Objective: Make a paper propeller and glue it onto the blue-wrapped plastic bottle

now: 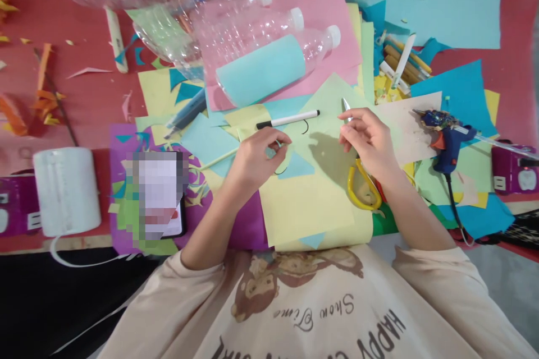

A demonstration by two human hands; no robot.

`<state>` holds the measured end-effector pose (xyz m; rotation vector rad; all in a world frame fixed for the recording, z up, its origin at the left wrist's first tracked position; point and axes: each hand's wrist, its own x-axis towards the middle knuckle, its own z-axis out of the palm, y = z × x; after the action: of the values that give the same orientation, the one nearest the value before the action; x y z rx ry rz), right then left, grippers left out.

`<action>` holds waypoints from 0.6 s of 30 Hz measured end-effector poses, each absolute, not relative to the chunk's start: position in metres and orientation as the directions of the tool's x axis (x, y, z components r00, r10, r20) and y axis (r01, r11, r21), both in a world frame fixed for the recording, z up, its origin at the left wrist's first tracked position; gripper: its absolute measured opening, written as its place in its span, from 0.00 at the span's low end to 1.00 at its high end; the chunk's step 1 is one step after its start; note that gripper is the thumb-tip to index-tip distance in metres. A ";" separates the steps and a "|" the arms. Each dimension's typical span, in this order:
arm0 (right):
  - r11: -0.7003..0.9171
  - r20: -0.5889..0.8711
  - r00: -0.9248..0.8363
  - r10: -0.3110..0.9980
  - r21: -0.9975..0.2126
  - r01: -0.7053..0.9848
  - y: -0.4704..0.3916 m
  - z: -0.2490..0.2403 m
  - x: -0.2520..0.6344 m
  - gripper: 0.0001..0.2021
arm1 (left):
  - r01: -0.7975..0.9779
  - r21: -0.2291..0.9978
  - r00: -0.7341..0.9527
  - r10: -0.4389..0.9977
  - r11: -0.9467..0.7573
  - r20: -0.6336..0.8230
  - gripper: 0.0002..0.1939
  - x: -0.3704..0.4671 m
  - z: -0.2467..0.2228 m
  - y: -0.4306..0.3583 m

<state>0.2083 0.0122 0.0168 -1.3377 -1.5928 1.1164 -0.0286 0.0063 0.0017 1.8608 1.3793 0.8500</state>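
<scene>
My left hand (260, 158) is over pale green and yellow paper, its fingers curled and the thumb close to the fingertips; anything between them is too small to make out. My right hand (367, 139) hovers with loosely bent fingers apart, holding nothing visible. Beneath it lie scissors with yellow handles (364, 193), their blade tip showing past the fingers. A white marker with black ends (295, 118) rests on the pale green paper (332, 101) between the hands. Short dark curved lines show near the marker and the left hand. Beyond lies a bottle wrapped in light blue paper (263, 70).
Clear plastic bottles (240, 25) crowd the back. At the right, a blue glue gun (450, 148) lies on paper, with several pens (406, 61) behind it. At the left are a phone (160, 190), a white case (67, 190) and paper scraps on the red table (96, 90).
</scene>
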 end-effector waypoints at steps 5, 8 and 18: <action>0.232 0.092 -0.228 0.969 -0.646 0.727 -0.018 0.039 0.235 0.10 | 0.793 0.549 0.179 0.962 -0.265 0.206 0.06 -0.053 -0.003 -0.009; 0.213 0.034 -0.222 0.974 -0.459 0.863 -0.044 0.038 0.251 0.12 | 0.872 0.418 0.181 0.961 -0.256 0.210 0.10 -0.048 -0.003 -0.016; 0.068 0.013 -0.067 0.998 -0.256 0.964 -0.077 -0.001 0.263 0.27 | 0.624 0.364 0.754 0.655 -0.691 -0.047 0.24 0.007 -0.007 -0.004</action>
<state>0.2627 -0.0774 -0.0005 -2.0085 -2.1514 0.2665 0.0069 -0.0037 -0.0070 2.5930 0.9830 0.1221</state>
